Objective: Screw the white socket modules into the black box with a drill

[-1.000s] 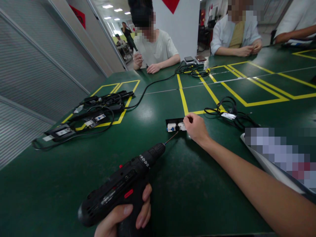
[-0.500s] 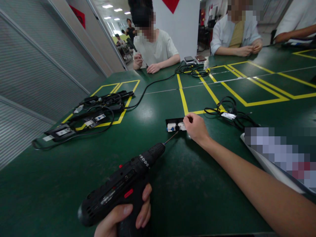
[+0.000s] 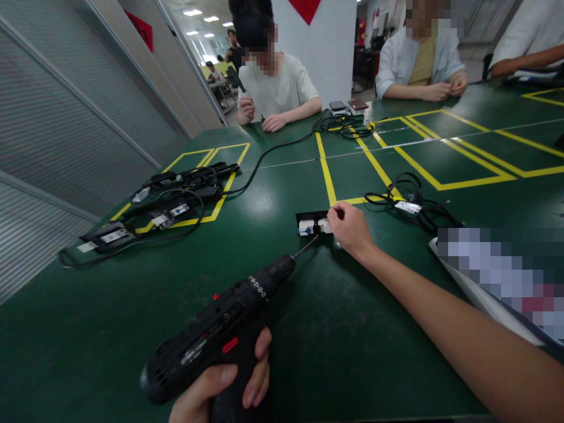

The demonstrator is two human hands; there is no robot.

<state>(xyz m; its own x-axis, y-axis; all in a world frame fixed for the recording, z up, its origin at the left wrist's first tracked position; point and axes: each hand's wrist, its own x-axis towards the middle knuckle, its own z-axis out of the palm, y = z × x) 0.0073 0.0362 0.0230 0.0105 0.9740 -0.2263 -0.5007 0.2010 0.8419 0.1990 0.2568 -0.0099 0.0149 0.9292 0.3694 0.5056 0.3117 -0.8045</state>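
Observation:
My left hand (image 3: 229, 376) is wrapped around the handle of a black cordless drill (image 3: 220, 320) with red buttons. Its long thin bit (image 3: 305, 247) slants up and right, its tip at the near edge of a small black casing (image 3: 308, 215). White blocks (image 3: 305, 227) with a blue mark sit in this casing, which lies on the green table (image 3: 335, 329). My right hand (image 3: 350, 228) is closed at the right end of the casing and holds it there; the fingertips are partly hidden. Whether the bit touches a screw is too small to see.
Black power strips and cables (image 3: 176, 202) lie at the left inside yellow tape. A coiled black cable (image 3: 409, 200) is at the right, beside a light-edged, blurred object (image 3: 493, 282). Across the table a person (image 3: 279, 82) holds a tool; another person (image 3: 420, 64) sits farther right.
My hands, the drill and the casing look nearly unmoved. Across the table, the tool in the person's hand has tilted slightly.

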